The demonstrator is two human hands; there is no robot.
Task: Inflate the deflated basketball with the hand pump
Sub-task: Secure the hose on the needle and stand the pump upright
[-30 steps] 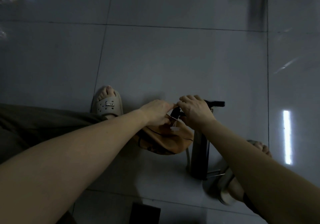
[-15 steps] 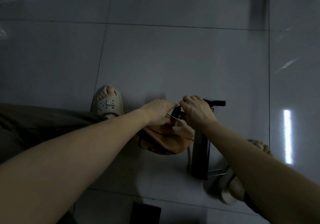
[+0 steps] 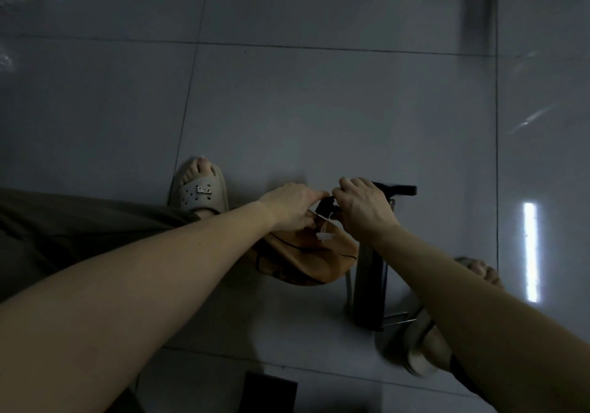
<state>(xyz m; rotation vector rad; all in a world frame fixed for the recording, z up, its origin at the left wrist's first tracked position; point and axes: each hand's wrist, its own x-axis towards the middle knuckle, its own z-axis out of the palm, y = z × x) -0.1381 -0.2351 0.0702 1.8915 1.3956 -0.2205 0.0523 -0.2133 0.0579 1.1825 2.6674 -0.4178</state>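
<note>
The crumpled orange deflated basketball lay on the glossy grey tiled floor, just right of a beige perforated slipper and against the upright dark metal hand pump. The left hand gripped its top fold. The right hand curled round the black hose nozzle, partly hiding the pump's handle. Open tiles stretched ahead, and a dark block sat at the near edge.

Our arms stretch forward and down; our left hand pinches the basketball, and our right hand grips the nozzle.
</note>
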